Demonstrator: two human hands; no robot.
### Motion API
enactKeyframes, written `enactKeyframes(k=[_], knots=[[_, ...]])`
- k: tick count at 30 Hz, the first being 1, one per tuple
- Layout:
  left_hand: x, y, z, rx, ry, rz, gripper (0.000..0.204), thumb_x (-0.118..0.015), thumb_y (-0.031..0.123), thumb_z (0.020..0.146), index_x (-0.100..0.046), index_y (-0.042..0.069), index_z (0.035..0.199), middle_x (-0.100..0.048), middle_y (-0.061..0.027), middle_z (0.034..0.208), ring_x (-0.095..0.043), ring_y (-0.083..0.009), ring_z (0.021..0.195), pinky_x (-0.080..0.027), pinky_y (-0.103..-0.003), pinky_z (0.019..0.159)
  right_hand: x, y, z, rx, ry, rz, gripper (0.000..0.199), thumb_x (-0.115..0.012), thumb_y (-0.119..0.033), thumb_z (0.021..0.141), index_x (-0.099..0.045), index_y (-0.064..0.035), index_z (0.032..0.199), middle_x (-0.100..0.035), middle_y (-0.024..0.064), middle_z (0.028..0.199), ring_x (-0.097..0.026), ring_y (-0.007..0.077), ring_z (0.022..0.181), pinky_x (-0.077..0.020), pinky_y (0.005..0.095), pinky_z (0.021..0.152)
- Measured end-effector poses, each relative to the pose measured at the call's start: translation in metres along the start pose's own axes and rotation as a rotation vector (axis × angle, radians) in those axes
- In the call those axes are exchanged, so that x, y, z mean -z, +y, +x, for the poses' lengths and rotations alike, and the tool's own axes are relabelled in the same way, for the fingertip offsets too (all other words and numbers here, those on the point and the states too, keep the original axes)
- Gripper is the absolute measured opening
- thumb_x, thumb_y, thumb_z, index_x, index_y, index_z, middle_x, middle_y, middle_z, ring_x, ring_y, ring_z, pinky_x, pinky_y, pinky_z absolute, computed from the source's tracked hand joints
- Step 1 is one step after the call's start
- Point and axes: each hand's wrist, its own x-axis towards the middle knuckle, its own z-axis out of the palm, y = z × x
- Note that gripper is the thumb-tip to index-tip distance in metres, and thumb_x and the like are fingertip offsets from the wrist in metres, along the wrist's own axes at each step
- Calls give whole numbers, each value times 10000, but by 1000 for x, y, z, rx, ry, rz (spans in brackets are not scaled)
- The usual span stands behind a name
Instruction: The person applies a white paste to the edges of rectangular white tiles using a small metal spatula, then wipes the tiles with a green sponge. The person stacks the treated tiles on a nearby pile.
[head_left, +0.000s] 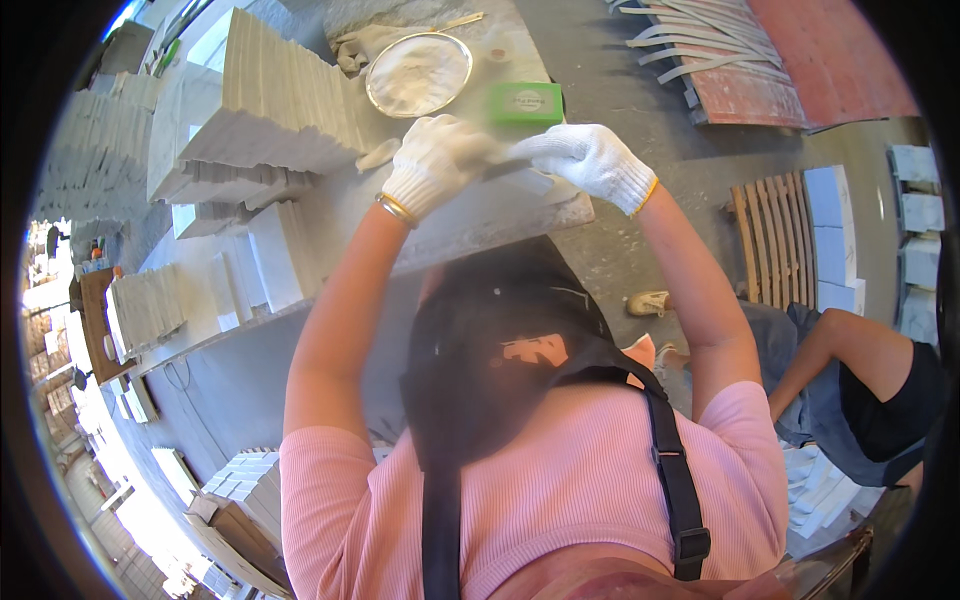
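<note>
My left hand (435, 165), in a white knit glove with a bracelet at the wrist, is closed and slightly blurred. Close to its right, my right hand (595, 167), gloved the same way, has its fingers bent together toward the left one. Between the two is a thin greyish piece (508, 160), its kind too smeared to tell. Both hands are above a pale, dusty worktable (430, 245). Just beyond them lie a green box (526, 102) and a round tray (374, 98) with a pile of white powder.
Tall stacks of white marble-like tiles (285, 95) stand left of my hands, with smaller tile stacks (145, 310) nearer. Crumpled cloth (352, 52) lies by the tray. At right are a wooden slatted pallet (772, 240), pale strips on a red board (720, 90), and another seated person (860, 390).
</note>
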Motion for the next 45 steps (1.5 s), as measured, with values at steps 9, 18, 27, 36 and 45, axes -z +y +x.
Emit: enactKeyframes(k=[9,18,27,36,45], knots=[[0,1,1,-8,8,49,193,-777,202,766,-746,199,956,-697,-22,909,-619,-273,922,-483,-403,848,8,-10,-11,107,12,-263,264,-648,-104,915,-769,-174,1138,-749,76,1029,-705,242,903,-556,338,850],[-1,-1,1,-7,-10,35,186,-783,190,760,-745,217,940,-712,-14,936,-626,-277,908,-485,-414,828,8,-12,-16,38,-28,-150,308,-663,-51,904,-755,-140,1185,-732,79,998,-682,216,885,-546,321,844],[0,0,2,1,-18,25,188,-780,184,754,-743,209,936,-712,-11,937,-629,-278,919,-487,-413,827,2,-10,-16,25,5,-164,320,-624,-63,907,-756,-164,1181,-732,78,999,-681,236,881,-551,323,821],[-2,0,1,0,22,-13,175,-776,178,755,-747,217,923,-718,6,929,-633,-274,905,-493,-407,829,-18,-15,-44,-22,232,-175,338,-651,-1,920,-726,-87,1238,-724,88,956,-670,157,839,-537,268,804],[-1,1,2,-7,11,15,206,-773,176,747,-751,215,948,-720,12,935,-637,-267,899,-496,-401,827,-58,-19,-51,-130,529,-89,314,-652,-33,951,-705,-47,1260,-748,81,996,-654,82,787,-537,244,727]])
